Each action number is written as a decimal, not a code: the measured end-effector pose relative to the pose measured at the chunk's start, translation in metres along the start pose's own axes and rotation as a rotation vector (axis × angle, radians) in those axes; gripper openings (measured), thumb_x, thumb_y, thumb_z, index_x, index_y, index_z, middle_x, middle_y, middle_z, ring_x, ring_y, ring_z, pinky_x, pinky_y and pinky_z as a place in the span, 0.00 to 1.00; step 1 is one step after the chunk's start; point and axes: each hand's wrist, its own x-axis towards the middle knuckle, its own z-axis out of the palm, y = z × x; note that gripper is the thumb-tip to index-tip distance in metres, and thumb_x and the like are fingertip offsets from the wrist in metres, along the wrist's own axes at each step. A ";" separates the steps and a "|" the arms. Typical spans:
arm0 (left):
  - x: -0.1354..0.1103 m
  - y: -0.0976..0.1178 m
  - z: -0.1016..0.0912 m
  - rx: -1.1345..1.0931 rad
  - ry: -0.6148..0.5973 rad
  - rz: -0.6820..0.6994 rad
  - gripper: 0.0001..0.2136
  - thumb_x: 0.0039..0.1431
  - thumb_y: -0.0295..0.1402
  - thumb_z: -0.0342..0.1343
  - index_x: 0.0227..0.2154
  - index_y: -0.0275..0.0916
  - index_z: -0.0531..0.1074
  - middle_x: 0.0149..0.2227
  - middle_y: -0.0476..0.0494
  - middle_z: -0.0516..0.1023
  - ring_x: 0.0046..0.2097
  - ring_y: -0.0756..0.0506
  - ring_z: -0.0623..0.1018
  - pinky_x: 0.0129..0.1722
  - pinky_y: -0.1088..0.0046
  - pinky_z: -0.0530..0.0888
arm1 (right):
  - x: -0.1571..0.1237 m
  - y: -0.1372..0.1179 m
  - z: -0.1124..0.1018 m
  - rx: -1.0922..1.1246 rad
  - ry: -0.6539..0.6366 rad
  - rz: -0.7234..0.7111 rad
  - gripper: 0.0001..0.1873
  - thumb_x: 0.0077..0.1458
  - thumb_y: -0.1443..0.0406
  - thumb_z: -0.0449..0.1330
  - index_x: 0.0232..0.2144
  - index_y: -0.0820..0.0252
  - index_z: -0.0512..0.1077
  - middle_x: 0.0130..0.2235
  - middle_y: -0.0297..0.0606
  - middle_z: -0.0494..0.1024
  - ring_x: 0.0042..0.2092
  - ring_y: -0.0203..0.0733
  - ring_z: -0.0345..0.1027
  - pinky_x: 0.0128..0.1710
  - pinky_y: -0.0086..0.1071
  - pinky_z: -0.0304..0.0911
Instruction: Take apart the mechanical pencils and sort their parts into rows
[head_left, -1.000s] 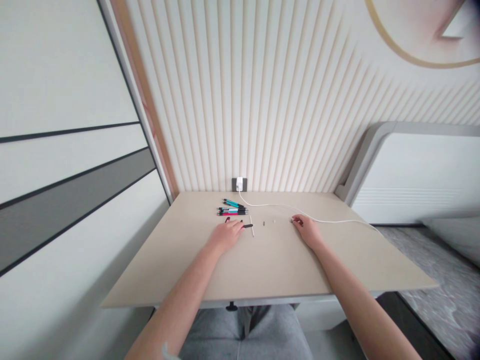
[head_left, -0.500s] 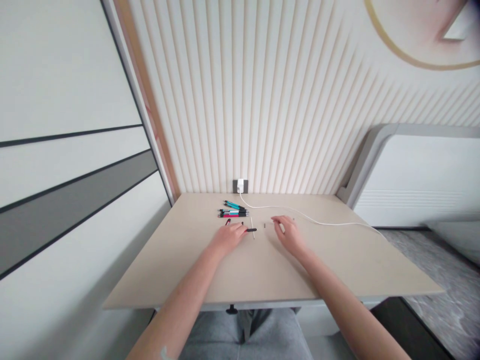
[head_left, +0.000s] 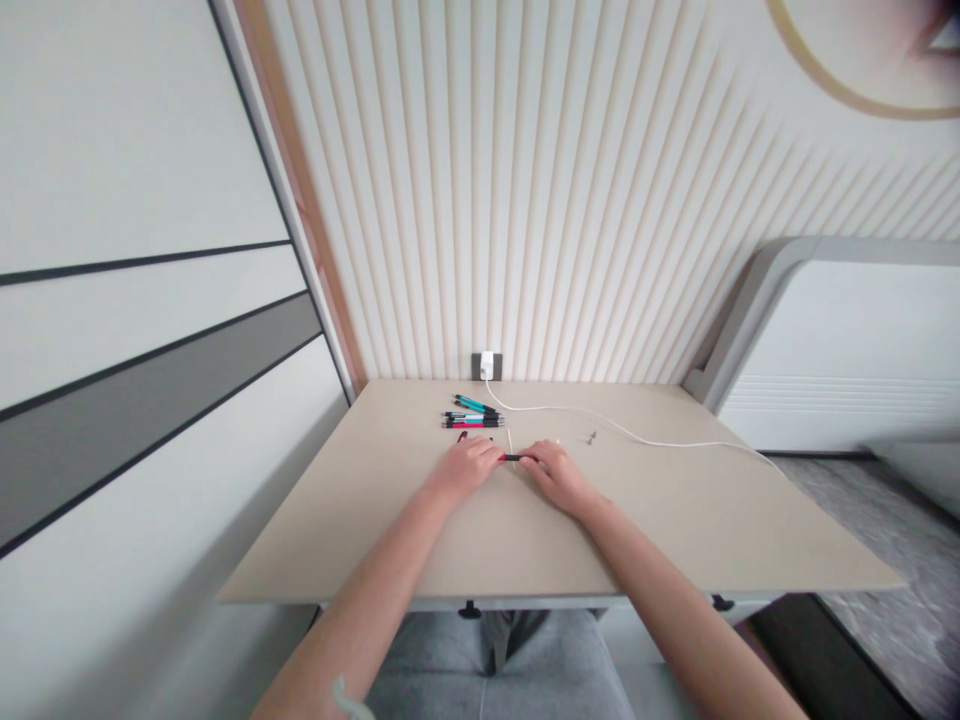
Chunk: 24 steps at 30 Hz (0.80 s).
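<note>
My left hand [head_left: 468, 466] is closed around the red part of a pen. The pen's black section [head_left: 511, 457] sticks out to the right, and the fingers of my right hand [head_left: 556, 474] are closed on its far end. A thin white stick [head_left: 510, 440], like a refill, lies on the table and passes behind the pen. Just beyond my left hand is a small dark red and black piece [head_left: 462, 436], partly hidden by the hand. Farther back lie several pens [head_left: 472, 423] side by side, with turquoise, white and red barrels.
Tiny metallic-looking bits [head_left: 591, 438] lie right of my right hand. A white cable [head_left: 615, 427] runs from a charger [head_left: 487, 364] in the wall socket across the back of the table [head_left: 337, 545]. A ribbed wall stands behind, a white cabinet [head_left: 150, 440] at left.
My right hand has moved left and taken hold of the pen's black end. The tiny bits at right now show. My left hand keeps its hold. The view has shifted slightly.
</note>
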 end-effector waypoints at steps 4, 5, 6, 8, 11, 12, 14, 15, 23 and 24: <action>-0.002 0.004 -0.002 0.008 -0.037 0.066 0.11 0.67 0.30 0.46 0.34 0.37 0.73 0.30 0.44 0.74 0.36 0.46 0.75 0.36 0.71 0.69 | 0.000 -0.003 0.003 -0.062 -0.073 -0.040 0.16 0.66 0.63 0.48 0.31 0.58 0.73 0.31 0.37 0.77 0.35 0.40 0.68 0.38 0.33 0.61; -0.003 0.005 -0.002 0.012 -0.046 0.071 0.11 0.67 0.30 0.46 0.35 0.38 0.73 0.30 0.44 0.74 0.34 0.46 0.75 0.34 0.71 0.68 | 0.000 -0.003 0.004 -0.075 -0.073 -0.040 0.16 0.66 0.63 0.49 0.30 0.58 0.73 0.31 0.37 0.77 0.35 0.40 0.67 0.37 0.33 0.61; -0.003 0.006 -0.003 0.017 -0.053 0.072 0.11 0.67 0.30 0.45 0.36 0.38 0.73 0.30 0.44 0.74 0.33 0.47 0.75 0.33 0.72 0.68 | 0.000 -0.003 0.005 -0.091 -0.071 -0.039 0.16 0.66 0.63 0.49 0.30 0.58 0.73 0.31 0.38 0.76 0.34 0.40 0.67 0.37 0.33 0.61; -0.005 0.007 -0.003 0.023 -0.067 0.066 0.11 0.68 0.32 0.45 0.39 0.38 0.73 0.30 0.44 0.75 0.30 0.48 0.74 0.31 0.72 0.67 | 0.001 -0.004 0.006 -0.127 -0.060 -0.035 0.16 0.66 0.62 0.49 0.30 0.59 0.73 0.31 0.40 0.76 0.35 0.42 0.67 0.37 0.34 0.61; -0.006 0.007 -0.002 0.023 -0.080 0.049 0.13 0.68 0.34 0.44 0.39 0.37 0.73 0.30 0.44 0.75 0.28 0.48 0.74 0.29 0.73 0.66 | 0.002 -0.007 0.005 -0.174 -0.039 -0.029 0.15 0.64 0.60 0.52 0.31 0.60 0.73 0.32 0.42 0.75 0.37 0.45 0.67 0.39 0.36 0.61; -0.006 0.007 -0.002 0.020 -0.082 0.043 0.13 0.69 0.34 0.43 0.39 0.37 0.73 0.30 0.43 0.75 0.27 0.48 0.74 0.28 0.73 0.66 | 0.002 -0.009 0.004 -0.186 -0.026 -0.023 0.14 0.64 0.59 0.53 0.31 0.61 0.73 0.32 0.43 0.75 0.38 0.46 0.67 0.39 0.36 0.61; -0.006 0.006 -0.002 0.014 -0.079 0.031 0.14 0.69 0.35 0.42 0.39 0.37 0.73 0.30 0.43 0.74 0.28 0.48 0.75 0.28 0.73 0.65 | 0.002 -0.013 0.002 -0.193 0.005 -0.016 0.13 0.63 0.58 0.54 0.35 0.61 0.72 0.34 0.43 0.75 0.38 0.46 0.67 0.40 0.37 0.61; -0.006 0.006 -0.002 0.012 -0.074 0.023 0.15 0.69 0.36 0.42 0.39 0.37 0.73 0.29 0.43 0.74 0.29 0.47 0.75 0.28 0.73 0.65 | 0.001 -0.014 0.001 -0.187 0.016 -0.020 0.13 0.63 0.57 0.54 0.37 0.60 0.72 0.35 0.42 0.75 0.39 0.45 0.67 0.41 0.37 0.61; -0.007 0.004 0.000 -0.032 -0.040 -0.003 0.13 0.68 0.36 0.44 0.38 0.39 0.73 0.30 0.43 0.74 0.30 0.46 0.76 0.29 0.72 0.67 | 0.000 -0.014 0.001 -0.102 0.007 -0.009 0.11 0.65 0.62 0.50 0.39 0.59 0.71 0.36 0.41 0.75 0.41 0.45 0.67 0.43 0.37 0.61; -0.007 0.004 0.001 -0.041 -0.034 -0.010 0.12 0.68 0.36 0.44 0.39 0.39 0.73 0.30 0.43 0.74 0.30 0.46 0.77 0.29 0.72 0.68 | 0.000 -0.013 0.002 -0.085 0.018 -0.006 0.11 0.64 0.61 0.53 0.43 0.59 0.70 0.38 0.42 0.75 0.42 0.45 0.67 0.44 0.37 0.61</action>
